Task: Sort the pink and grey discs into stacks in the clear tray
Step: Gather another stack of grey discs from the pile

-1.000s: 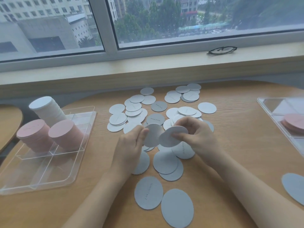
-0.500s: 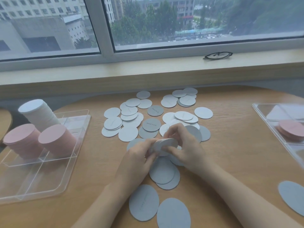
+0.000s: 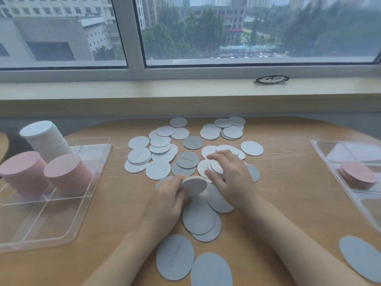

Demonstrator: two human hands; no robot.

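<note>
**A:** What's being held right now?

**B:** A small bundle of grey discs (image 3: 194,185) is gripped in the left hand (image 3: 168,200), edge pinched between thumb and fingers, with the grey face tilted toward the camera. The right hand (image 3: 231,176) is laid palm-down just to the right of that bundle, fingers spread loosely over a few pale discs (image 3: 210,166) on the table (image 3: 288,193). Whether anything is actually pinched under it can't be told, tbh.

**A:** And the rest of the discs?

**B:** Scattered loose discs (image 3: 160,147) are spread beyond both hands, toward the window. Two overlapping grey ones (image 3: 201,220) are seen just below the right hand, and two more (image 3: 175,256) sit between the forearms, nearer the camera. One lone disc (image 3: 359,259) is found far right of the right arm.

**A:** Tray?

**B:** The clear tray (image 3: 51,223) is placed well left of the left hand. Two pink stacks (image 3: 66,172) and one tall white-grey stack (image 3: 45,137) are stood in its far compartments; the near ones are bare. A second clear tray (image 3: 329,159) is seen well right of the right hand, with a low pink stack (image 3: 357,174) inside.
</note>
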